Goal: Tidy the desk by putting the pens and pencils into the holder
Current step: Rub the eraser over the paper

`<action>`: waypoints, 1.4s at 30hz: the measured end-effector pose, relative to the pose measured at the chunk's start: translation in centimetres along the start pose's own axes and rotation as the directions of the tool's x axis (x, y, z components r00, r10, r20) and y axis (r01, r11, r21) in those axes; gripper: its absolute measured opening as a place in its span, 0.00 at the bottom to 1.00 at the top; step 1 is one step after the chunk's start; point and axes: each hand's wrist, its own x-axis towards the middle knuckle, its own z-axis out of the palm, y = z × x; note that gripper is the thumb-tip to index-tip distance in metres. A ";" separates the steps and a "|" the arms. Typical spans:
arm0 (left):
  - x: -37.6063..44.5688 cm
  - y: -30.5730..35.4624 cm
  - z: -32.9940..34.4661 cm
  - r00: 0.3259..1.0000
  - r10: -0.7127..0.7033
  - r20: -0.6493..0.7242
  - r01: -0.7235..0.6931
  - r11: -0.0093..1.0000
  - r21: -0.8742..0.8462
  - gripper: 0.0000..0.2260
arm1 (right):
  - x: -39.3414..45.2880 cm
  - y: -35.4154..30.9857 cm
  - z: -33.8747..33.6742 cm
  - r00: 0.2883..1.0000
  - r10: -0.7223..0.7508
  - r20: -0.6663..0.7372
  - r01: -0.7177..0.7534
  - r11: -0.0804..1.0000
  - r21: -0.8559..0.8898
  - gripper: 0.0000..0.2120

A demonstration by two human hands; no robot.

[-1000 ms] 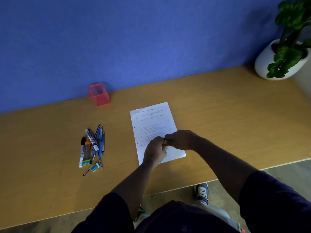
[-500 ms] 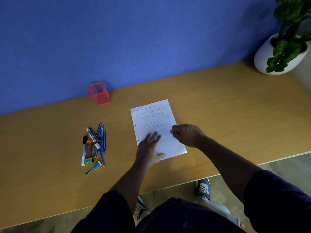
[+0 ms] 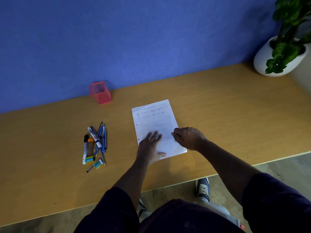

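Observation:
A red mesh holder (image 3: 100, 93) stands at the back of the wooden desk (image 3: 227, 106), against the blue wall. A loose pile of pens, pencils and markers (image 3: 96, 142) lies left of centre, well in front of the holder. My left hand (image 3: 151, 147) rests flat, fingers spread, on the lower part of a written sheet of paper (image 3: 154, 115). My right hand (image 3: 190, 137) is curled at the sheet's right edge, knuckles up. It seems to grip a thin pen, almost wholly hidden under the fingers.
Two small erasers (image 3: 98, 164) lie at the near end of the pile. A white pot with a green plant (image 3: 269, 59) stands at the far right corner. The desk's front edge runs just below my forearms.
My hands were together over the sheet on a green pen. They have parted: the left now lies flat on the paper, the right has shifted to the sheet's right edge.

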 end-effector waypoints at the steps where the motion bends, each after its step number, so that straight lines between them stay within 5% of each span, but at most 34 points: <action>1: 0.0 0.0 -0.1 1.000 0.000 0.003 0.000 1.000 0.001 0.44 | 0.0 0.0 -0.1 1.000 0.000 -0.001 0.000 1.000 -0.002 0.18; 8: 0.0 0.3 -0.4 0.995 0.040 -0.087 -0.040 0.999 -0.004 0.42 | 0.1 -0.5 -0.2 1.000 0.009 0.001 -0.009 1.000 -0.003 0.18; 19: 0.5 4.0 -1.5 0.948 -0.103 -0.301 -0.037 0.904 -0.427 0.13 | -0.2 -1.7 1.0 0.999 -0.020 -0.041 0.019 0.999 -0.041 0.17; 31: 1.1 4.2 -1.8 0.957 -0.125 -0.263 -0.028 0.860 -0.510 0.10 | -0.1 -1.3 1.1 0.999 -0.049 0.011 0.048 0.993 0.108 0.18; 35: 1.3 4.0 -2.4 0.968 -0.089 -0.233 -0.055 0.834 -0.549 0.11 | 0.6 -0.6 0.6 0.980 0.087 0.181 -0.127 0.965 0.227 0.19; 42: 2.0 3.0 -3.4 0.983 -0.125 -0.133 0.021 0.800 -0.600 0.10 | 2.0 -0.3 -0.2 0.967 0.069 0.246 -0.189 0.840 0.509 0.17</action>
